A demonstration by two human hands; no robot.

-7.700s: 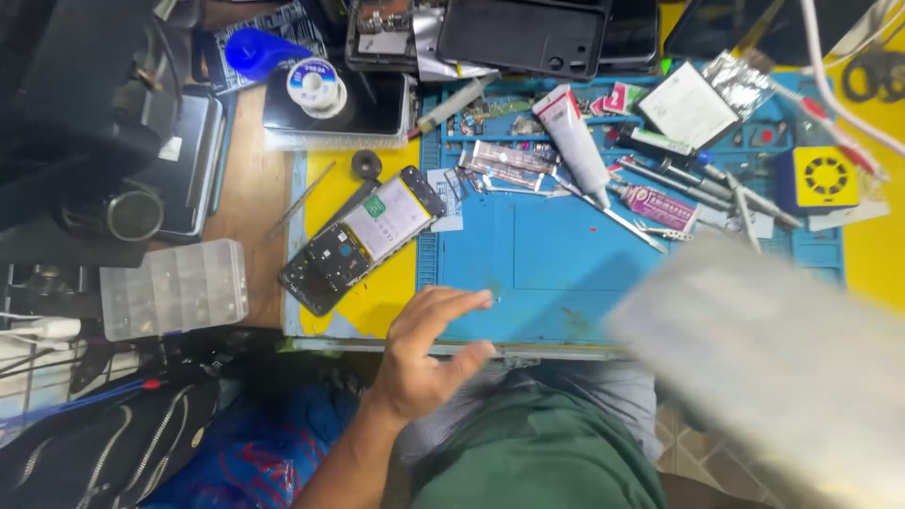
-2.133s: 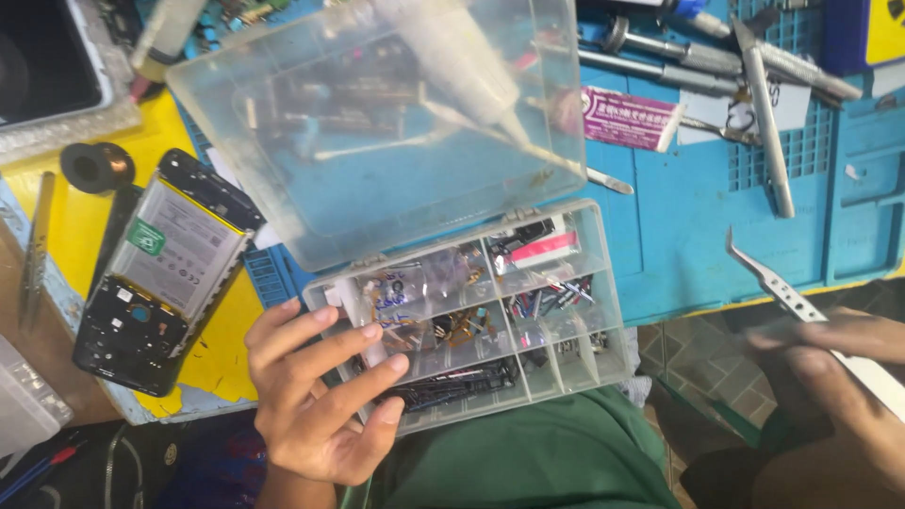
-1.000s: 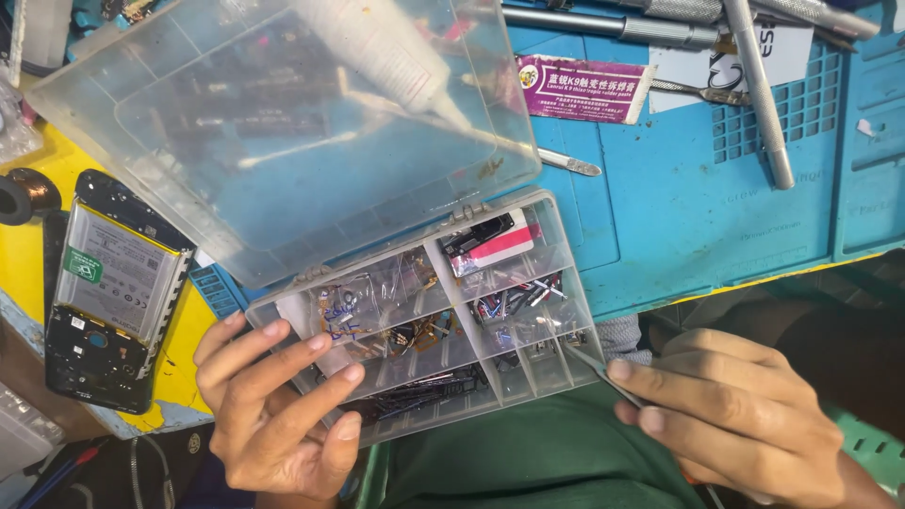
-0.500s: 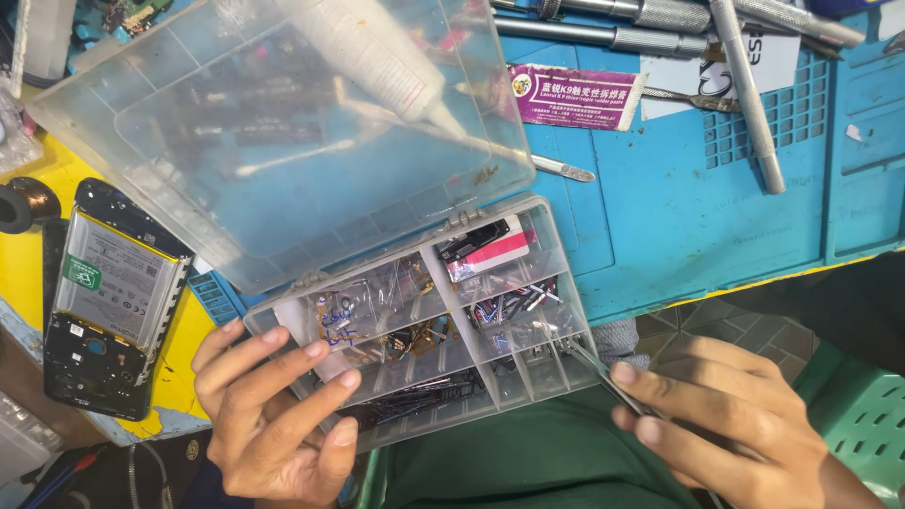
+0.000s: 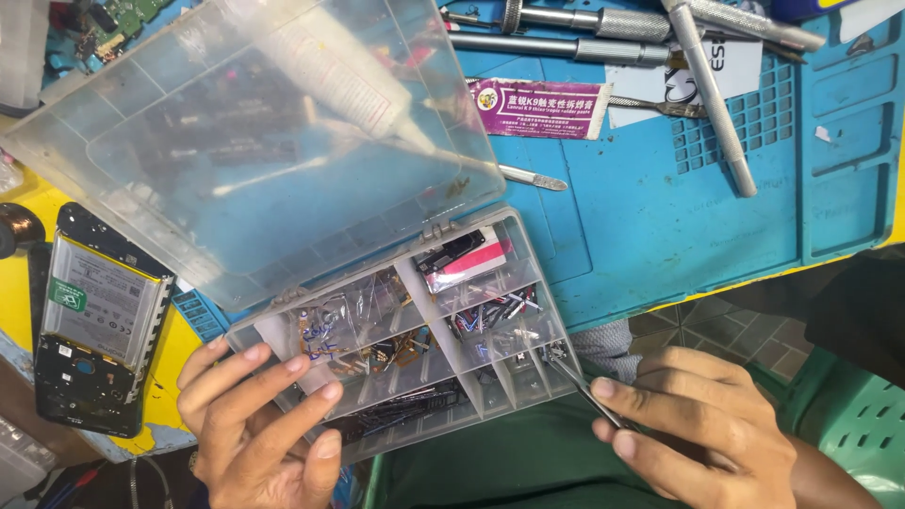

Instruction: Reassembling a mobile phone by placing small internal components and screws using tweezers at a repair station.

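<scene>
A: Holding the clear plastic compartment box (image 5: 415,349) from below, the left hand (image 5: 259,429) spreads its fingers flat under the near-left corner. Do you see where the box rests?

B: Yes. Its far side lies on the edge of the blue silicone work mat (image 5: 660,217) on the tabletop, and the near side hangs over the person's lap. The hinged lid (image 5: 255,141) stands open and tilts back over the mat.

A: And the right hand (image 5: 702,438)?

B: Its grip is closed on thin metal tweezers (image 5: 584,386). The tips reach into the near-right compartment of the box. Whether they pinch a part, I cannot tell; it is too small.

A: How will the box handle, in your judgement?

B: Light and rather stiff, but the thin plastic can flex, and it is only half supported. If it tilts, the tiny parts may slide across the dividers or fall out. I would take it from under the base, as the left hand does, not by the lid.

A: The parts inside?

B: Very small, light and probably fragile. Only the tweezers suit them, with gentle pressure.

A: Beside the box, at left, lies an opened black smartphone (image 5: 94,330) on the yellow surface.
</scene>
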